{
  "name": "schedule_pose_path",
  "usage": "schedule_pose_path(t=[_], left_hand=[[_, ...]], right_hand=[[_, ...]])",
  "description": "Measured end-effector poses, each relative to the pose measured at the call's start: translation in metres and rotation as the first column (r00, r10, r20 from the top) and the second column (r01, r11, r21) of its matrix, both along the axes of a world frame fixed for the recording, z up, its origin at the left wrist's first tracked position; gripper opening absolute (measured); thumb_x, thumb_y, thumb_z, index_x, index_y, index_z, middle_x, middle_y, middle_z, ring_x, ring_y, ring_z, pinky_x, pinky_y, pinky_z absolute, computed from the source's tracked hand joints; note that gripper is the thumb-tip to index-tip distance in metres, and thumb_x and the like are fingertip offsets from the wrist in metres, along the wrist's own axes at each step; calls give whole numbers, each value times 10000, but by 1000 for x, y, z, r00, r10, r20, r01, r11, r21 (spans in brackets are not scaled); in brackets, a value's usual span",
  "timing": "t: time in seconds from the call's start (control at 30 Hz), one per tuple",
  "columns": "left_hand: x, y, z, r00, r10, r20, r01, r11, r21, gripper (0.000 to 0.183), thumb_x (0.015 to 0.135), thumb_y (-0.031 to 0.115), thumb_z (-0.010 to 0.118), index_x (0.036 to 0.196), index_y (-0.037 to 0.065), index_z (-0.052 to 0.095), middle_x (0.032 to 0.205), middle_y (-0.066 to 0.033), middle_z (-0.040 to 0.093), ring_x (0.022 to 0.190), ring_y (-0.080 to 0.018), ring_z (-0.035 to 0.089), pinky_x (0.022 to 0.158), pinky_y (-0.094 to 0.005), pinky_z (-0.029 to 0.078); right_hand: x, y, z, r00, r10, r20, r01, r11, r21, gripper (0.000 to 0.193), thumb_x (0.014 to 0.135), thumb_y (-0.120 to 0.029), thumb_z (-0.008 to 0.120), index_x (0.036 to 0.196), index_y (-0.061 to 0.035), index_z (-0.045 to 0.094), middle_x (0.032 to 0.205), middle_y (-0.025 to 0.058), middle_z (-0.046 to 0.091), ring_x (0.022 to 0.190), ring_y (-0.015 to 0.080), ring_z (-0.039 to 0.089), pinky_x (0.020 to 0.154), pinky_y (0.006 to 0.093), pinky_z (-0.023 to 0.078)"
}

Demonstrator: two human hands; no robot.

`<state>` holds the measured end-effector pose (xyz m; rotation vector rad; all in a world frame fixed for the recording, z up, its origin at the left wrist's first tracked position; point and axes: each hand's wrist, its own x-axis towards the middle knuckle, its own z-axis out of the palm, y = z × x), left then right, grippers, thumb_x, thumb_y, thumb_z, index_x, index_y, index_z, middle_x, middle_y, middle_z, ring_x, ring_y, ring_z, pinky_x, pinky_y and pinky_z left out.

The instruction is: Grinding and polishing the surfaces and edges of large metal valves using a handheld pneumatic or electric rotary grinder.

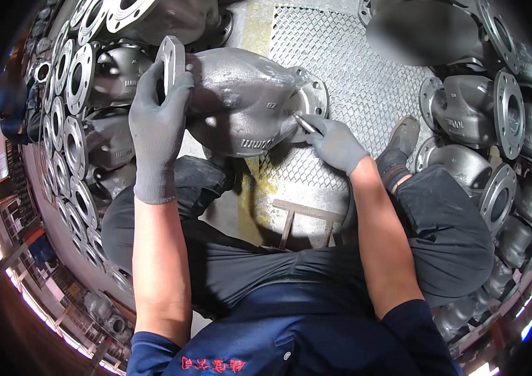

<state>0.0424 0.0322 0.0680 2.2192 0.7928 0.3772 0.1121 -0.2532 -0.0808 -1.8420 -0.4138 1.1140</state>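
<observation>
In front of me a grey cast-metal valve body (pixel 234 94) lies on its side, a flange at each end and raised lettering on its wall. My left hand (pixel 158 116), in a grey glove, is closed around the rim of the left flange (pixel 174 53). My right hand (pixel 336 144), gloved too, pinches a slim metal pen-like tool (pixel 304 122). The tool's tip is at the neck of the casting, close by the round right flange (pixel 312 94) with bolt holes. Its exact kind cannot be made out.
Stacked flanged castings (pixel 100 138) rise on my left. More castings (pixel 466 109) are piled on my right, beside my shoe (pixel 406 135). Beneath lies a diamond-pattern metal plate (pixel 354 81) next to a worn yellow floor stripe. A small metal frame (pixel 307 210) stands between my legs.
</observation>
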Motion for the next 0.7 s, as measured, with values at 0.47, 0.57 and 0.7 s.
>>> schedule_pose_path(t=[0.47,0.57,0.7], left_hand=[[-30,-49,3,926,-370,-70,376,892,253,956,658,235,927,1484,6,503,1240,-257,681,1187,-438,655,1089,-505,485],[-33,-61,-1,890,-455,-32,440,839,321,645,665,346,912,1185,65,653,1003,-157,737,1029,-368,713,1135,-509,450],[-32,-81,-8,805,-592,-25,557,742,373,455,645,330,867,955,60,674,902,-155,720,975,-356,707,1184,-498,414]], right_hand=[[-10,-76,19,908,-413,70,419,891,-176,567,971,-84,577,1530,2,563,938,119,760,682,129,679,634,294,546],[-4,-85,32,885,-457,91,466,872,-148,581,1005,-51,545,1585,-41,506,971,84,751,644,106,639,582,259,522],[-6,-91,56,885,-439,156,458,881,-120,556,998,2,517,1553,0,535,942,112,756,676,108,655,613,273,534]])
